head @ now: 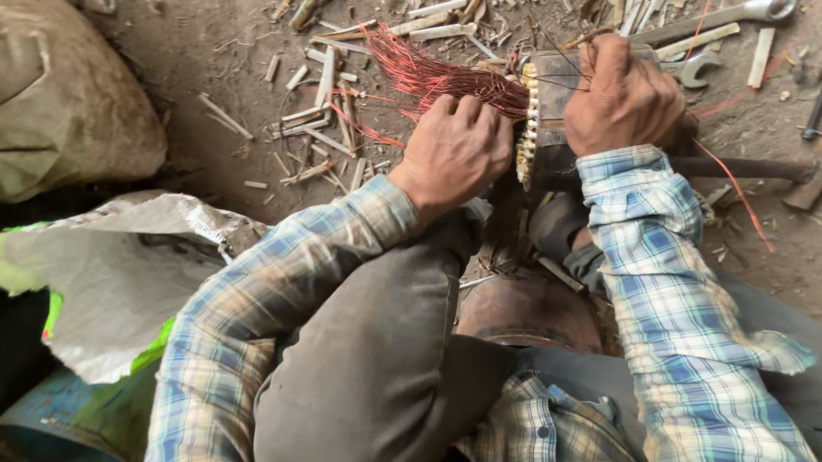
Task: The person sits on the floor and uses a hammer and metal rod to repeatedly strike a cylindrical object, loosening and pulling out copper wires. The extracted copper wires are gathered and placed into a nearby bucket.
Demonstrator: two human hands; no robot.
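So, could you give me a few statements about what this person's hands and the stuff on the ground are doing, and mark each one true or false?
1. The left hand grips a bundle of reddish copper wire. True.
2. The right hand hangs in the air, touching nothing. False: it rests on top of the motor core that the wire comes out of.
3. A metal spanner lies on the dirt ground beyond the hands. True.
4. The ground is swept clean. False: pale strips and splinters are scattered over it.
5. The person wears a plain red shirt. False: the sleeves are blue and white check.
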